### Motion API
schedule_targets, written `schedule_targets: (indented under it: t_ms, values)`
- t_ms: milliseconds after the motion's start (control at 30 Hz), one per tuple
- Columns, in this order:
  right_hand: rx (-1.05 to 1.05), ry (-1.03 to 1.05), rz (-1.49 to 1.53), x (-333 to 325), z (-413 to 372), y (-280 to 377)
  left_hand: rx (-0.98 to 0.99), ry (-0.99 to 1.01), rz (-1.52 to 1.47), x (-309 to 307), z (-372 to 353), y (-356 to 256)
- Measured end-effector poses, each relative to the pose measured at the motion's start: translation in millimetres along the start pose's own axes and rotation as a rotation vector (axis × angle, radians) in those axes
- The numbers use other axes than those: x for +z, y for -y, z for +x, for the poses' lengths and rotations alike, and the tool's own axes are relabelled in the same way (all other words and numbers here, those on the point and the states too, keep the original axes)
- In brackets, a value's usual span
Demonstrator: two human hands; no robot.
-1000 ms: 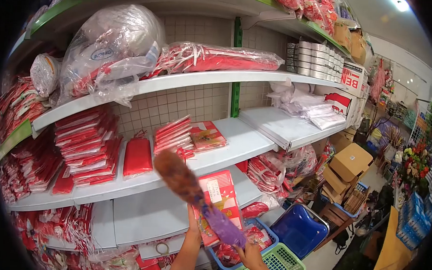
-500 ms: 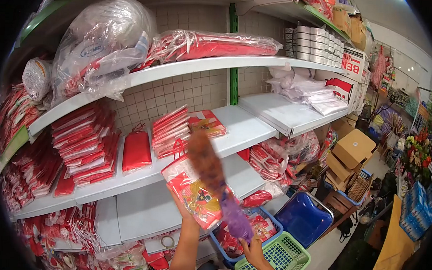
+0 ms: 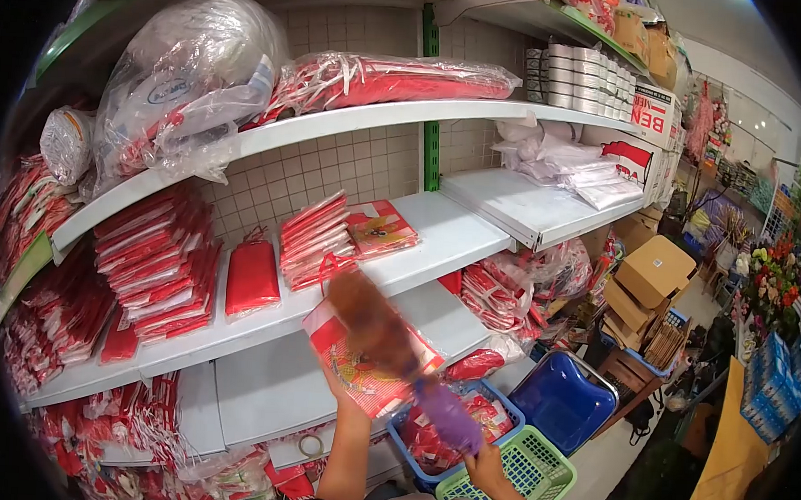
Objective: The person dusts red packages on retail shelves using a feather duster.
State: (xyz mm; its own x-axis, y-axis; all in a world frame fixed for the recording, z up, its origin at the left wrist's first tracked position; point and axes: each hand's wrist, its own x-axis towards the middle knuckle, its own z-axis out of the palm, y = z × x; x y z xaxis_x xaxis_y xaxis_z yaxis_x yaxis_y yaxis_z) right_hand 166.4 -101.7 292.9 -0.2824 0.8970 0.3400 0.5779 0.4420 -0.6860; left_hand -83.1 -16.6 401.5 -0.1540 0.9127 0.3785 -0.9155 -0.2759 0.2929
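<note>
My left hand [image 3: 339, 388] holds a red and white packet with a yellow print [image 3: 330, 332] from below, in front of the lower shelf. A brown duster with a purple lower part [image 3: 447, 413] slants across the packet, its brown head blurred by motion. At its lower end my right hand [image 3: 485, 461] is closed round the handle. Behind them on the middle shelf lie a similar red packet [image 3: 382, 229] and a slanted stack of red and white packets [image 3: 316, 242].
Beside my right hand are a blue basket of red packets [image 3: 517, 416] and a green basket [image 3: 565, 481]. A blue chair [image 3: 562, 396] stands to their right. Shelf edges [image 3: 362, 114] run across above the hands. Cardboard boxes [image 3: 654, 270] are farther right.
The duster's head has moved left and down over the packet, and its lower end has shifted right with my right hand. The packet in my left hand is tilted slightly differently.
</note>
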Motion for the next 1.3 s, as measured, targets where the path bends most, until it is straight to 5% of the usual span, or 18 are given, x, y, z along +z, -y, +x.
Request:
schedule_targets:
  t_ms: [67,167,300,400,500,633,733,833,933,967,1133,1200,1233,1300]
  values:
    - [0.070,-0.075,0.123,5.1,3.3,-1.0,-0.003,-0.017,-0.023,6.1,1.7,0.7]
    - [-0.066,0.118,-0.064,-0.1,4.0,4.5,0.016,-0.072,0.022,5.4,3.7,3.5]
    - [0.147,0.044,0.112,-5.2,22.4,19.7,0.039,-0.151,0.091,10.4,0.5,4.5]
    - [0.117,0.036,0.060,0.7,32.6,14.6,0.000,-0.145,0.150,3.7,-0.4,10.5]
    - [-0.117,0.079,-0.081,-11.7,40.0,36.2,0.193,-0.348,0.405,-72.2,0.7,29.6]
    - [0.230,-0.015,0.157,-14.5,56.8,41.2,-0.017,-0.319,0.287,54.2,-13.7,17.2]
    - [0.088,0.024,0.009,9.7,46.2,8.6,-0.034,-0.219,0.283,18.7,-12.3,17.3]
    - [-0.161,0.111,-0.045,0.1,24.8,23.7,0.164,-0.137,0.286,-81.0,-3.8,25.1]
    - [0.100,0.059,0.131,7.4,14.3,5.9,0.018,0.130,0.095,-21.4,-0.1,-1.9]
    - [0.074,0.084,0.102,8.5,6.6,1.0,0.058,-0.282,0.069,47.9,1.7,2.9]
    - [-0.036,0.186,-0.088,-2.7,-10.1,-7.6,0.009,0.072,0.089,15.5,3.8,-13.2]
    - [0.042,0.036,0.040,2.3,-3.2,-14.5,-0.012,0.208,0.095,27.4,2.0,-18.4]
    - [0.081,-0.039,0.102,3.3,0.0,-16.6,0.127,-0.348,0.120,51.1,2.3,-4.7]
    - [0.011,0.083,0.004,-5.4,6.3,2.7,0.032,0.224,-0.197,6.6,-0.8,4.9]
